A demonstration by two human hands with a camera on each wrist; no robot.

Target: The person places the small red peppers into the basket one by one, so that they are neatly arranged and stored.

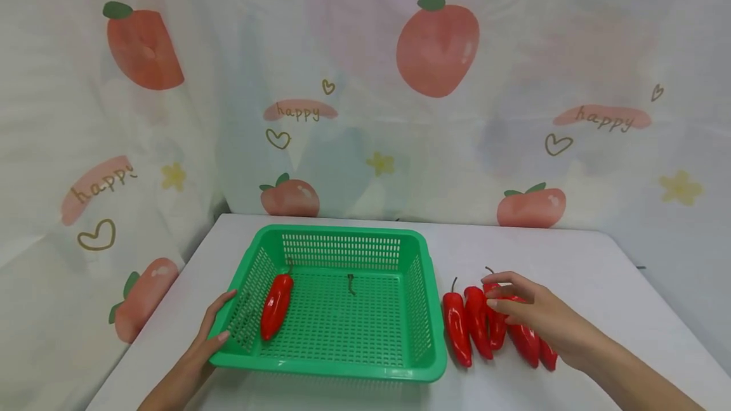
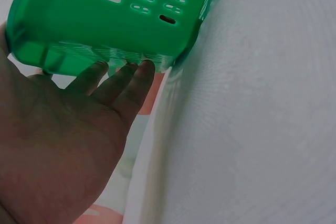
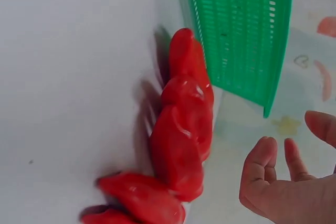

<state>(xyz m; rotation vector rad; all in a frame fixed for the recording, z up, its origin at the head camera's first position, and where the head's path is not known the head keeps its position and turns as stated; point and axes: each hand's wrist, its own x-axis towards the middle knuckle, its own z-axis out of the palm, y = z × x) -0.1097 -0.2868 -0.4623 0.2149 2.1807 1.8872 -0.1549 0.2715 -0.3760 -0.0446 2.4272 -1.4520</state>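
A green plastic basket [image 1: 348,370] with slotted walls stands on the table. Inside, at its left, lies one red chili pepper [image 1: 276,306], stem toward the back wall. My left hand [image 1: 197,351] rests against the basket's left side, thumb and index fingertips at the rim; in the left wrist view the other fingers lie fairly straight on the outer wall. Several more red peppers [image 1: 457,328] lie in a row right of the basket. Above them hovers my right hand [image 1: 537,309], fingers loosely bent with nothing between them; the right wrist view shows it apart from the peppers [image 3: 176,150].
A small dark stem piece [image 1: 351,284] lies on the basket floor. The white table [image 1: 571,259] is backed by a printed curtain [image 1: 354,144] with fruit and hearts, which also runs along the left side.
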